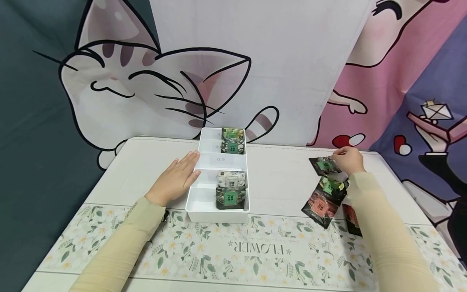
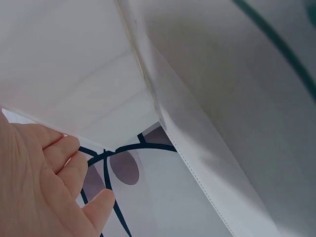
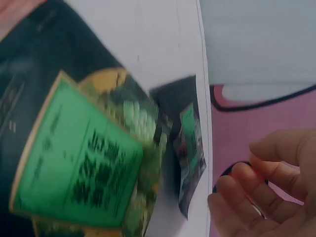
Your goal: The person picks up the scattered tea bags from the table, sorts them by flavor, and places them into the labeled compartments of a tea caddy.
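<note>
In the head view my left hand (image 1: 175, 178) lies along the left wall of a white compartment box (image 1: 217, 217), fingers extended. The left wrist view shows the left fingers (image 2: 64, 153) by the box's side. At the right, my right hand (image 1: 350, 160) is beside a black packet with a green label (image 1: 326, 165). In the right wrist view the right hand (image 3: 276, 192) has loosely bent fingers, with a gap between them and that packet (image 3: 190, 153). Nearer lie another green-label packet (image 1: 333, 186) and a red-label packet (image 1: 320, 209), overlapping.
Inside the box, green-label packets (image 1: 233, 142) occupy back compartments; a white-label packet (image 1: 231, 179) and a green-label packet (image 1: 230, 198) stand in front ones. Another red-label packet (image 1: 351, 219) is partly hidden by the right sleeve. A patterned cloth (image 1: 120, 93) hangs behind the table.
</note>
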A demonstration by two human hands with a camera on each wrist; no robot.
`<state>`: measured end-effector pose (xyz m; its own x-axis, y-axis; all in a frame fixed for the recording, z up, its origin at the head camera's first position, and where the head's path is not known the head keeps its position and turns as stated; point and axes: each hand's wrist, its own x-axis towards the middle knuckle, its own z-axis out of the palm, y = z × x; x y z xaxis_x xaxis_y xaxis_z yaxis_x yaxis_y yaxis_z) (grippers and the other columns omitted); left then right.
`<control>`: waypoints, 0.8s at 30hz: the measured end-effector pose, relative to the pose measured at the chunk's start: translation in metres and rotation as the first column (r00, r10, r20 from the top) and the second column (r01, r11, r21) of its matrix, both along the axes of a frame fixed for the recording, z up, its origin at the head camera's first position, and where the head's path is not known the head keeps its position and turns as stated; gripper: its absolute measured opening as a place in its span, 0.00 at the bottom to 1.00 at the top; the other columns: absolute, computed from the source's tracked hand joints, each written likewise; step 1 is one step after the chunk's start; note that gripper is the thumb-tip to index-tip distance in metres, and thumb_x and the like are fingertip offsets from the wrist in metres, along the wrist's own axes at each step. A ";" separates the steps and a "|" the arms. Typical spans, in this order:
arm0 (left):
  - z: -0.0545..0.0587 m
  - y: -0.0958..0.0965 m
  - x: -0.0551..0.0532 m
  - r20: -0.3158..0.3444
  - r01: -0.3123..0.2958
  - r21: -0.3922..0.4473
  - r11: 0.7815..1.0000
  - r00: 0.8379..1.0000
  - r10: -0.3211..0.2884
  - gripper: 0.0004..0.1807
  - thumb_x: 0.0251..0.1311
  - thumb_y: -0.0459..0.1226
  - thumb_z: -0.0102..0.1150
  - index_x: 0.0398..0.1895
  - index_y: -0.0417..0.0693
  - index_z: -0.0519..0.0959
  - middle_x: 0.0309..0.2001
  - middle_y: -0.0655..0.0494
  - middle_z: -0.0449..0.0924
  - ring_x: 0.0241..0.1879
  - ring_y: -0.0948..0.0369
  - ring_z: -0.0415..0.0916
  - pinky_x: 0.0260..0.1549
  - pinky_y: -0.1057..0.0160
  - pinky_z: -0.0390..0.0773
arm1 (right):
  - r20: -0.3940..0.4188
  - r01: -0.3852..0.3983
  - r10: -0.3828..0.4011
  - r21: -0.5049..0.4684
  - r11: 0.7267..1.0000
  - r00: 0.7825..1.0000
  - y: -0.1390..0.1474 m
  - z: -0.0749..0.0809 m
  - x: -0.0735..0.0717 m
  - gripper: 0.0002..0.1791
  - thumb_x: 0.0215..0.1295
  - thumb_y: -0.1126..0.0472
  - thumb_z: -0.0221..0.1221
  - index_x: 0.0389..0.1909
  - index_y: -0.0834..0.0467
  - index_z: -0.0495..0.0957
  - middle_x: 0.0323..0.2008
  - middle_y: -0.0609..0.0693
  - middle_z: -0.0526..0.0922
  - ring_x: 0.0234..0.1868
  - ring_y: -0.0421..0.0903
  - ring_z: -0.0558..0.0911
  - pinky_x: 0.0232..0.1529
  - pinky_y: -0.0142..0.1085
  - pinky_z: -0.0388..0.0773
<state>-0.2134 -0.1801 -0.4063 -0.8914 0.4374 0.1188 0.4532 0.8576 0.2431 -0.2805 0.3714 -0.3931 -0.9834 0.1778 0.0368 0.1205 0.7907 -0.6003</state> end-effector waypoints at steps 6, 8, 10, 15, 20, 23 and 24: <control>0.000 0.001 0.001 0.007 -0.004 0.003 1.000 1.000 0.004 0.36 0.81 0.53 0.31 0.81 0.40 0.46 0.81 0.48 0.45 0.80 0.49 0.43 0.77 0.44 0.42 | 0.093 -0.001 -0.003 0.040 0.999 0.996 0.008 0.000 0.008 0.19 0.64 0.59 0.58 0.44 0.73 0.81 0.32 0.60 0.84 0.32 0.52 0.78 0.32 0.42 0.77; 0.000 0.001 0.001 0.007 -0.004 0.003 1.000 1.000 0.004 0.36 0.81 0.53 0.31 0.81 0.41 0.46 0.81 0.48 0.45 0.80 0.49 0.43 0.77 0.44 0.43 | 0.110 0.001 -0.006 0.042 0.999 0.994 0.010 -0.001 0.010 0.19 0.63 0.59 0.59 0.43 0.74 0.82 0.26 0.56 0.84 0.26 0.48 0.78 0.30 0.39 0.76; 0.001 0.002 0.001 0.006 -0.003 0.005 1.000 1.000 0.003 0.36 0.81 0.53 0.30 0.81 0.41 0.46 0.81 0.48 0.45 0.80 0.49 0.43 0.77 0.44 0.43 | 0.118 0.004 -0.009 0.040 0.999 0.993 0.011 -0.002 0.012 0.20 0.63 0.59 0.59 0.43 0.75 0.82 0.22 0.54 0.84 0.23 0.47 0.78 0.28 0.37 0.76; 0.001 0.002 0.001 0.010 0.001 0.006 1.000 1.000 -0.001 0.36 0.81 0.53 0.29 0.81 0.40 0.46 0.81 0.48 0.45 0.80 0.49 0.43 0.77 0.43 0.43 | 0.134 0.016 -0.018 0.016 1.000 0.991 0.013 -0.005 0.012 0.20 0.63 0.60 0.60 0.44 0.76 0.82 0.24 0.58 0.85 0.22 0.47 0.81 0.25 0.34 0.76; 0.001 0.002 0.001 0.011 0.001 0.006 1.000 1.000 -0.001 0.36 0.81 0.53 0.29 0.82 0.41 0.46 0.81 0.48 0.44 0.80 0.50 0.42 0.77 0.44 0.43 | 0.147 0.024 -0.018 -0.041 0.999 0.989 0.016 -0.007 0.012 0.20 0.63 0.61 0.60 0.46 0.76 0.81 0.36 0.67 0.85 0.24 0.46 0.85 0.28 0.37 0.83; 0.001 0.002 0.001 0.012 0.000 0.005 1.000 1.000 0.000 0.36 0.81 0.53 0.29 0.82 0.41 0.46 0.81 0.48 0.44 0.80 0.50 0.42 0.77 0.44 0.43 | 0.183 0.044 -0.023 -0.114 0.992 0.983 0.017 -0.008 0.010 0.20 0.64 0.63 0.60 0.49 0.76 0.79 0.33 0.63 0.84 0.25 0.44 0.86 0.31 0.39 0.86; 0.001 0.002 0.001 0.012 0.000 0.004 1.000 1.000 0.000 0.36 0.81 0.53 0.29 0.82 0.41 0.46 0.81 0.48 0.44 0.80 0.49 0.42 0.77 0.44 0.43 | 0.197 0.053 -0.025 -0.136 0.989 0.980 0.018 -0.009 0.009 0.20 0.64 0.63 0.61 0.49 0.76 0.78 0.32 0.60 0.84 0.25 0.44 0.86 0.31 0.38 0.86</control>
<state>-0.2124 -0.1785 -0.4052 -0.8928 0.4368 0.1098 0.4501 0.8566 0.2523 -0.2711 0.3891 -0.4018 -0.9614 0.2060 -0.1825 0.2750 0.6930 -0.6665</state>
